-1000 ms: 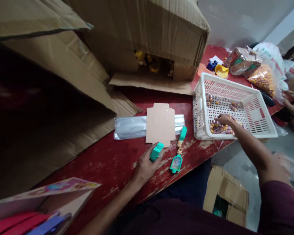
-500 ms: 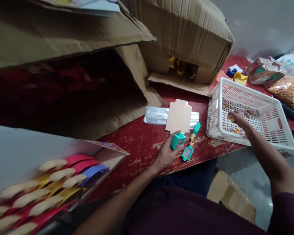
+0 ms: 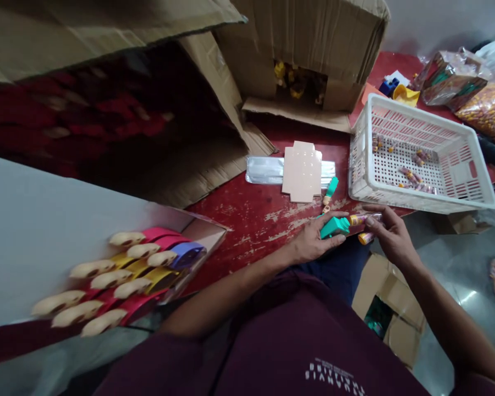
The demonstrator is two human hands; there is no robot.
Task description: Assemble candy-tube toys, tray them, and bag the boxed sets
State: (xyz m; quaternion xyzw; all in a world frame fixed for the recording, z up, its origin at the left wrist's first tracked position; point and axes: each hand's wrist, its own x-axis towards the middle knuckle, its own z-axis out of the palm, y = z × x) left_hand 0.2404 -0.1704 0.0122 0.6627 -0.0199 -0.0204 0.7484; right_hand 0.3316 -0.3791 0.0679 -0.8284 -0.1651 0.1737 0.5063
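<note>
My left hand [image 3: 307, 242] is closed around a hollow-looking green plastic toy part [image 3: 334, 227] near the table's front edge. Two small candy-like tubes with yellow caps, one upper [image 3: 358, 219] and one lower [image 3: 366, 238], are gripped in my right hand [image 3: 394, 236]. The upper tube's capped end points at the green part, close beside it; whether they touch I cannot tell. Behind my left hand lies another green piece [image 3: 332, 187] with tan bits; a further green part is mostly hidden by the hand. More tubes [image 3: 410, 176] lie in the white crate [image 3: 423, 203].
A pale cross-shaped card [image 3: 302, 173] rests over clear plastic sleeves [image 3: 264, 170] on the red table [image 3: 247, 231]. Large cardboard boxes [image 3: 206, 82] stand behind. At left, a box holds several red, yellow and blue toys [image 3: 138, 269]. A bag of tubes [image 3: 489, 113] sits far right.
My right hand has come out of the white crate with two tubes and moved left to my left hand. My left hand has brought the green part rightward toward the table edge.
</note>
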